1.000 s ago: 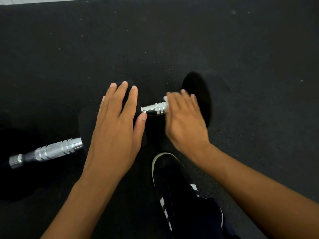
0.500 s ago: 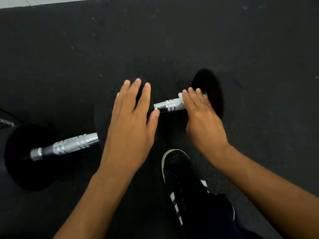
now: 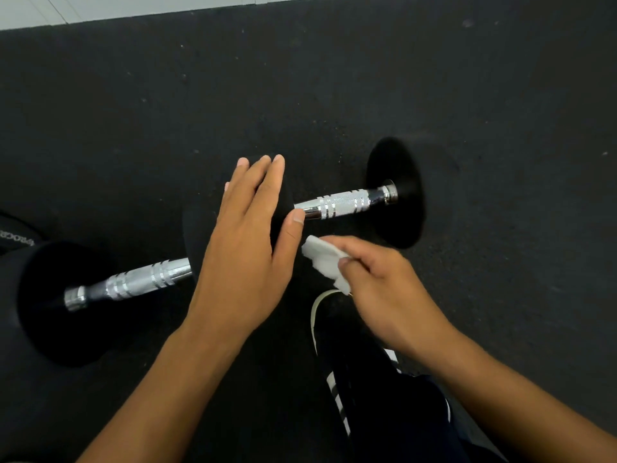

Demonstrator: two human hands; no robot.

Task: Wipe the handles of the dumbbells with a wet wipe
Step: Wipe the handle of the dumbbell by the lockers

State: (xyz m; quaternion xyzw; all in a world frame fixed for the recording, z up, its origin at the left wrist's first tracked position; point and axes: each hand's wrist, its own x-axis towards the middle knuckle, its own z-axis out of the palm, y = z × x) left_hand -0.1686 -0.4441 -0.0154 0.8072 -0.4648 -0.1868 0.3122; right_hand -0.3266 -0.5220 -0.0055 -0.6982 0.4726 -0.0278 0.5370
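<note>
Two black dumbbells lie end to end on the dark rubber floor. The right dumbbell shows its chrome knurled handle (image 3: 344, 203) and its far black head (image 3: 397, 195). The left dumbbell shows its chrome handle (image 3: 133, 284) and a black head (image 3: 56, 305). My left hand (image 3: 248, 248) lies flat, fingers together, over the inner heads where the two dumbbells meet. My right hand (image 3: 384, 289) pinches a folded white wet wipe (image 3: 324, 259) just below the right handle, clear of the metal.
My black shoe with a white sole edge and white stripes (image 3: 340, 355) stands under my right hand. A black weight with white lettering (image 3: 16, 240) sits at the left edge. A pale tiled strip (image 3: 100, 8) borders the mat at the far top.
My right hand has come off the right dumbbell's handle and pulled back toward me with the wipe, baring the whole handle. My left hand stays on the heads.
</note>
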